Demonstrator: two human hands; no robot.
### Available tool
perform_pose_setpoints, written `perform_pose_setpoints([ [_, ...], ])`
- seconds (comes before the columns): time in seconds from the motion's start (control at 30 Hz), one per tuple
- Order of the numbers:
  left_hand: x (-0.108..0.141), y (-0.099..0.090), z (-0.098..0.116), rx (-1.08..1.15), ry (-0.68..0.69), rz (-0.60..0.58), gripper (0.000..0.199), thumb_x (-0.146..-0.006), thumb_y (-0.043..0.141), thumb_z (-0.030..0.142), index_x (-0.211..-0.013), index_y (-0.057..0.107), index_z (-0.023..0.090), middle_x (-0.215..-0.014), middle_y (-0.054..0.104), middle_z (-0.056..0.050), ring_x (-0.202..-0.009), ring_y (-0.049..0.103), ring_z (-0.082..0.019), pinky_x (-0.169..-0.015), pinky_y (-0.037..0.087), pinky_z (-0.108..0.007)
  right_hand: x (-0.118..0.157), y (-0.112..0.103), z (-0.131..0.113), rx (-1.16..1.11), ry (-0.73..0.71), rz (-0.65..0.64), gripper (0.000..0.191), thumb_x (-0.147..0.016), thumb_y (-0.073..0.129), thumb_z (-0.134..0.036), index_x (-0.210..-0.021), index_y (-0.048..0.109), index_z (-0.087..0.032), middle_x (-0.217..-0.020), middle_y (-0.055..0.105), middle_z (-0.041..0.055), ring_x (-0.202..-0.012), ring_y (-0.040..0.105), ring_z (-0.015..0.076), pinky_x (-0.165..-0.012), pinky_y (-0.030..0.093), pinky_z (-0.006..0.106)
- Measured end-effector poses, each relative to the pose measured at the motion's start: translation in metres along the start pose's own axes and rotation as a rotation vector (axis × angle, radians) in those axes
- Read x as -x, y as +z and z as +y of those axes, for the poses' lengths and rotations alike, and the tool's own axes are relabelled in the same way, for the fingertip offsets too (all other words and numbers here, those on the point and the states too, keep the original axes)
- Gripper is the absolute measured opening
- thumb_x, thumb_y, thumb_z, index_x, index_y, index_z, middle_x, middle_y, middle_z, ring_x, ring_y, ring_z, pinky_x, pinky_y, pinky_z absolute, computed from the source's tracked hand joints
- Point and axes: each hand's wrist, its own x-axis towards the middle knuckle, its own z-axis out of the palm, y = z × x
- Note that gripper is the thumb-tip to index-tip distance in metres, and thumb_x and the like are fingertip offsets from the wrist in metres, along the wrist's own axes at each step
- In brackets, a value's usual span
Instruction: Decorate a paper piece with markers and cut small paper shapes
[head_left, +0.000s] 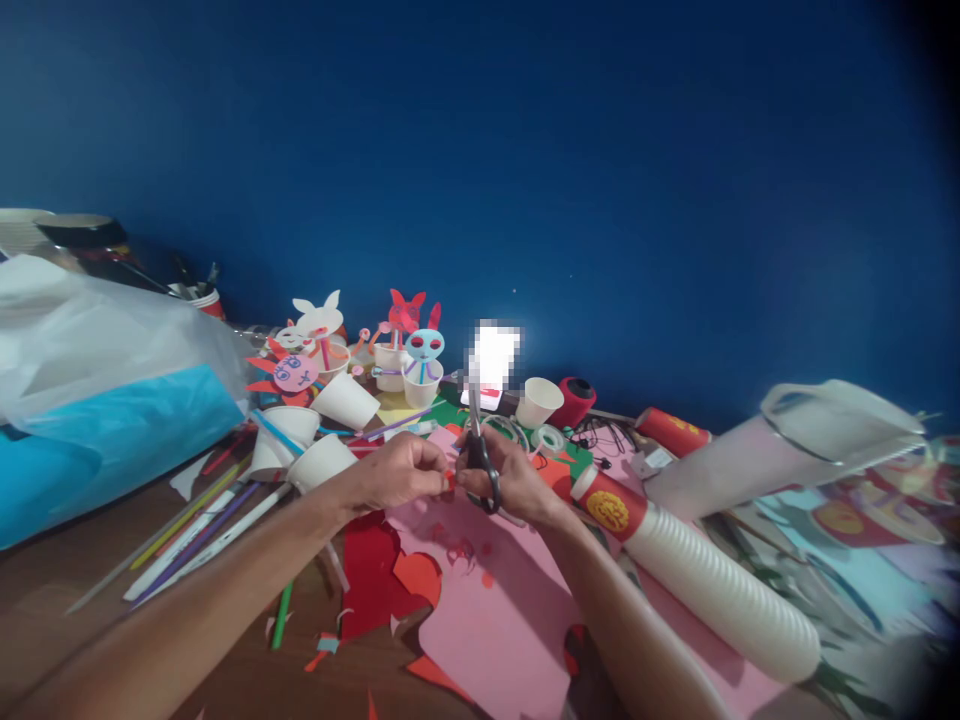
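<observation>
My left hand (397,472) pinches a small piece of red paper (448,481) between thumb and fingers. My right hand (514,478) holds black-handled scissors (481,470), whose blades point up and away, right next to the red piece. Below both hands lies a pink paper sheet (487,610) with tiny red scraps on it. Cut red paper (371,585) lies on the sheet's left side. A long stack of white paper cups (712,585) with a red end lies to the right of my right forearm.
Paper-cup figures with rabbit ears (409,350) stand at the back, before a blue wall (480,150). Loose white cups (300,445) and straws (191,535) lie to the left. A plastic bag over blue paper (112,400) sits far left; a tape roll (550,438) lies ahead.
</observation>
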Motion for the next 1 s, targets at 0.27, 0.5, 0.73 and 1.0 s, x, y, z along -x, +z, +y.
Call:
perform_pose_setpoints([
  [0.27, -0.002, 0.001, -0.005, -0.055, 0.018, -0.006, 0.011, -0.063, 0.055, 0.017, -0.056, 0.064, 0.016, -0.056, 0.062, -0.003, -0.055, 0.054, -0.015, -0.052, 0.039, -0.023, 0.002, 0.007, -0.003, 0.11, -0.025, 0.048, 0.031, -0.063, 0.056, -0.009, -0.091, 0.051, -0.02, -0.065, 0.048, -0.0041, -0.058, 0.045, 0.0097, -0.053, 0.039, 0.021],
  [0.5, -0.003, 0.006, -0.002, 0.165, -0.025, 0.032, 0.014, -0.065, 0.061, 0.026, -0.072, 0.067, 0.015, -0.068, 0.063, -0.004, -0.064, 0.055, -0.014, -0.062, 0.04, -0.024, -0.001, 0.01, 0.003, 0.076, -0.113, 0.254, 0.029, -0.065, 0.058, -0.018, -0.092, 0.047, -0.02, -0.067, 0.05, -0.0026, -0.059, 0.048, 0.011, -0.052, 0.042, 0.023],
  [0.73, -0.005, 0.02, 0.0, 0.32, 0.008, 0.19, 0.015, -0.066, 0.062, 0.027, -0.066, 0.064, 0.012, -0.061, 0.059, -0.002, -0.058, 0.05, -0.011, -0.059, 0.037, -0.023, -0.001, 0.02, 0.003, -0.005, -0.178, 0.445, 0.028, -0.066, 0.06, -0.02, -0.089, 0.045, -0.021, -0.07, 0.05, -0.002, -0.061, 0.048, 0.0117, -0.052, 0.042, 0.022],
  [1.0, -0.007, 0.032, -0.001, 0.38, 0.008, 0.376, 0.011, -0.064, 0.06, 0.022, -0.057, 0.059, 0.013, -0.053, 0.054, 0.001, -0.051, 0.046, -0.009, -0.052, 0.034, -0.021, -0.001, 0.029, 0.007, 0.001, -0.191, 0.487, 0.026, -0.069, 0.059, -0.023, -0.09, 0.043, -0.021, -0.072, 0.049, -0.0021, -0.061, 0.046, 0.0113, -0.054, 0.04, 0.021],
])
